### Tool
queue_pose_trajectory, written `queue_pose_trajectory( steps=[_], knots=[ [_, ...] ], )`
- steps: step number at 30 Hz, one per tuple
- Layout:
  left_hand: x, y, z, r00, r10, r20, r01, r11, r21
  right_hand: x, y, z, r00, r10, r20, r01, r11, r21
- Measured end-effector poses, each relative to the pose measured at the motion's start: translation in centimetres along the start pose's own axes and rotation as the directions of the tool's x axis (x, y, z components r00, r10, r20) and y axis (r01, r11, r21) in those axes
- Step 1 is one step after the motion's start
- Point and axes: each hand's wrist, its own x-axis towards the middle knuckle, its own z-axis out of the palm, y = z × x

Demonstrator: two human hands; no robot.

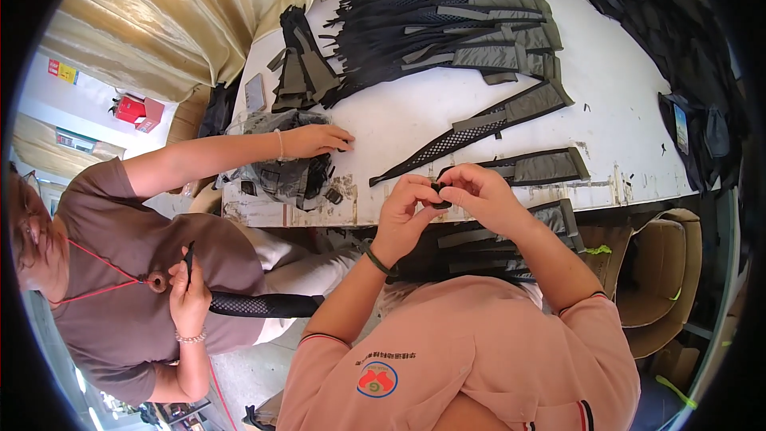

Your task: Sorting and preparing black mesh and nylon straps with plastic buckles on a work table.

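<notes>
At the table's near edge, my left hand point(409, 211) and my right hand point(481, 198) meet, both closed in a pinch. Between the fingertips is a small black buckle point(438, 188), partly covered by the fingers. Behind my right hand lies a black strap point(544, 167) with a grey panel; whether its narrow end reaches the buckle is hidden. Farther off, a second strap point(471, 132) with mesh and a grey panel lies slanted across the tabletop. More black and grey straps point(507, 243) hang or lie below the table edge, by my lap.
Many matching straps point(447, 28) lie fanned at the back of the white table point(606, 96). Left stands a plastic bag point(279, 179) of black pieces, under a co-worker's hand point(315, 141); their other hand point(188, 297) holds a strap. Right are dark fabric point(678, 48) and a cardboard box point(662, 271).
</notes>
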Motion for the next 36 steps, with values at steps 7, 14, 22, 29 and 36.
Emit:
queue_pose_trajectory(
  steps=[7, 14, 22, 29, 36],
  knots=[
    [-2.4, 1.3, 0.2, 0.885, -0.42, 0.199, 0.465, 0.799, -0.382, 1.9, 0.8, -2.2, 0.988, 0.004, 0.151, 0.042, 0.952, -0.304],
    [-8.6, 0.2, -5.9, 0.669, -0.722, -0.174, 0.731, 0.682, -0.022, 7.2, 4.1, -13.3, 0.897, -0.436, 0.071, 0.09, 0.023, -0.996],
    [-1.7, -4.2, -9.2, 0.994, 0.068, -0.08, 0.055, 0.317, 0.947, 0.3, 6.8, -8.4, 0.965, -0.181, -0.188, -0.201, -0.055, -0.978],
    [0.3, -4.3, -8.3, 0.994, -0.061, 0.09, -0.07, 0.266, 0.961, -3.5, 6.7, -8.3, 0.942, -0.188, -0.278, -0.287, -0.025, -0.958],
    [1.1, -0.8, -6.1, 0.976, -0.215, 0.034, 0.126, 0.686, 0.717, 3.0, 4.6, -1.8, 0.789, -0.56, 0.25, 0.463, 0.276, -0.842]
  ],
)
